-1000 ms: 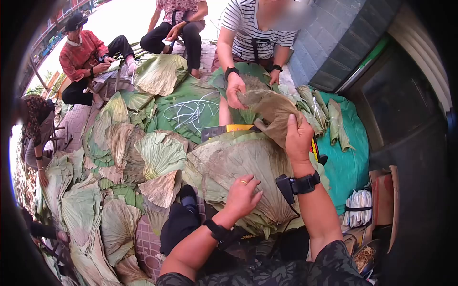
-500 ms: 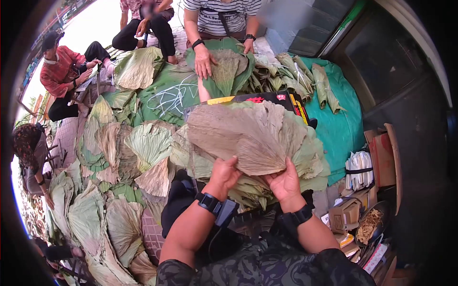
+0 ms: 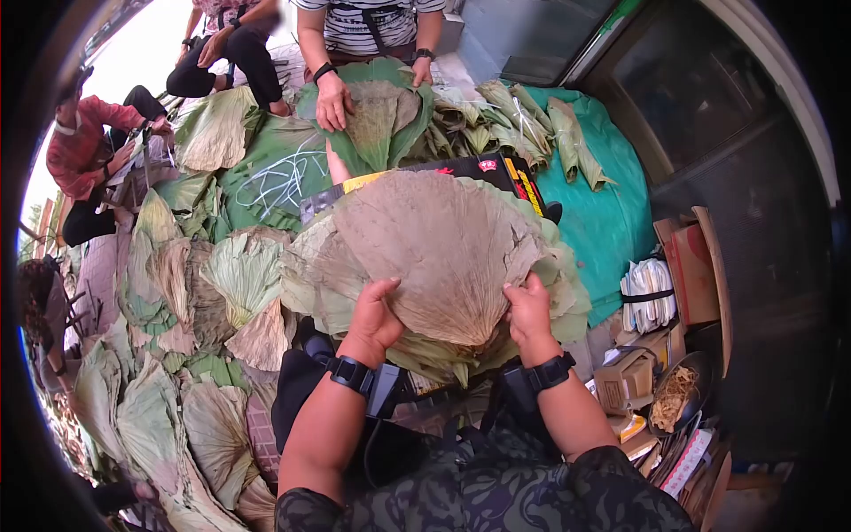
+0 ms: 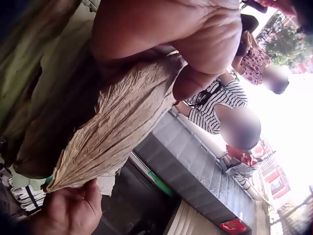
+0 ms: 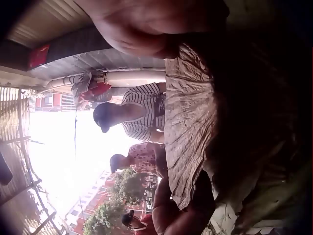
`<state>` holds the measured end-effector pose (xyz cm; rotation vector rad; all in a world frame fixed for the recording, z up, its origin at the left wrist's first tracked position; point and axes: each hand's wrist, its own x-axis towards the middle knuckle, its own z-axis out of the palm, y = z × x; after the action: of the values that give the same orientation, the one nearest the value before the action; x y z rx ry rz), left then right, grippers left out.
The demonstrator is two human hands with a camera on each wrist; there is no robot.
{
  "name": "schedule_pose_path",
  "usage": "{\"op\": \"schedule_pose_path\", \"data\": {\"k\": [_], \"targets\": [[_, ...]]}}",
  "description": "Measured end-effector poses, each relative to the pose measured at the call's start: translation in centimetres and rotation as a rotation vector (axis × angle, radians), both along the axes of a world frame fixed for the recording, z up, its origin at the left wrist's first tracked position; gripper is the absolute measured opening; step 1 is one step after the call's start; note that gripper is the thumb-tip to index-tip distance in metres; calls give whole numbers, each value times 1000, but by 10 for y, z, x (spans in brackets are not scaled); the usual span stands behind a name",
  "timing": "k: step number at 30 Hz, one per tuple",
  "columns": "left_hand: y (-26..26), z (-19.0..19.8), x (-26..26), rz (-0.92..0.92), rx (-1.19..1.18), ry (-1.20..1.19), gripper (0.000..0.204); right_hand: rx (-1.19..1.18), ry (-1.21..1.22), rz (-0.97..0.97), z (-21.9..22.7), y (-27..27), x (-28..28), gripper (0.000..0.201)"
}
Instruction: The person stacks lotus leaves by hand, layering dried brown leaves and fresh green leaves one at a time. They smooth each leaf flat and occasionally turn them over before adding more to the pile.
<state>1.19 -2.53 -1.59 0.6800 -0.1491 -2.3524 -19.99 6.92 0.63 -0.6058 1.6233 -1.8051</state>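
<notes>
A large, dried brown lotus leaf [image 3: 434,253] is spread like a fan in front of me, over a pile of paler lotus leaves [image 3: 569,288]. My left hand [image 3: 377,317] pinches its near left edge, thumb on top. On the opposite side, my right hand [image 3: 530,312] grips the near right edge between thumb and fingers. The left wrist view shows the wrinkled leaf [image 4: 117,122] stretched between both hands. In the right wrist view the leaf [image 5: 188,117] hangs below my right hand [image 5: 142,29], with its fingertips partly in shadow.
Beyond the pile, a person in a striped shirt [image 3: 377,31] handles a green leaf [image 3: 425,115]. Rolled leaf bundles [image 3: 572,142] lie on a green tarp [image 3: 612,222] at right. Cardboard [image 3: 625,381] stands near my right side; more leaves [image 3: 155,417] cover the ground at left.
At first my right hand held a brown leaf out toward the striped-shirted person. Then the leaf came back over the pile, my left hand took its other edge, and it now lies spread between both hands.
</notes>
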Motion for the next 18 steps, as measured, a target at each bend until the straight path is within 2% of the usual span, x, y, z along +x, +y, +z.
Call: {"op": "schedule_pose_path", "data": {"k": [2, 3, 5, 6, 8, 10, 12, 14, 15, 16, 18], "targets": [[2, 0, -1, -39, 41, 20, 44, 293, -254, 25, -1, 5, -10, 43], [4, -1, -2, 19, 51, 4, 43, 293, -258, 23, 1, 5, -9, 43], [4, -1, -2, 79, 60, -14, 43, 299, 16, -36, 9, 0, -10, 49], [1, 3, 0, 126, -4, 8, 45, 300, 14, -33, 11, -5, -11, 49], [-4, 11, 4, 178, -68, 26, 48, -68, 175, -85, 11, -12, -11, 51], [-7, 22, 4, 104, -56, 246, 50, 4, 259, -63, 9, -10, -12, 51], [-6, 24, -2, 113, -39, 268, 50, 72, 350, -41, 5, -7, -15, 52], [-8, 19, -5, 119, -24, 290, 50, 250, 91, -115, 0, -6, -17, 51], [-11, 13, -7, 147, -42, 173, 50, 250, 91, -111, 0, -7, -20, 51], [-12, 8, -8, 174, -57, 55, 51, 155, 189, -96, 1, -6, -25, 52], [-17, 3, -4, 169, -108, 46, 48, 18, 417, -93, 3, -7, -35, 53]]}}
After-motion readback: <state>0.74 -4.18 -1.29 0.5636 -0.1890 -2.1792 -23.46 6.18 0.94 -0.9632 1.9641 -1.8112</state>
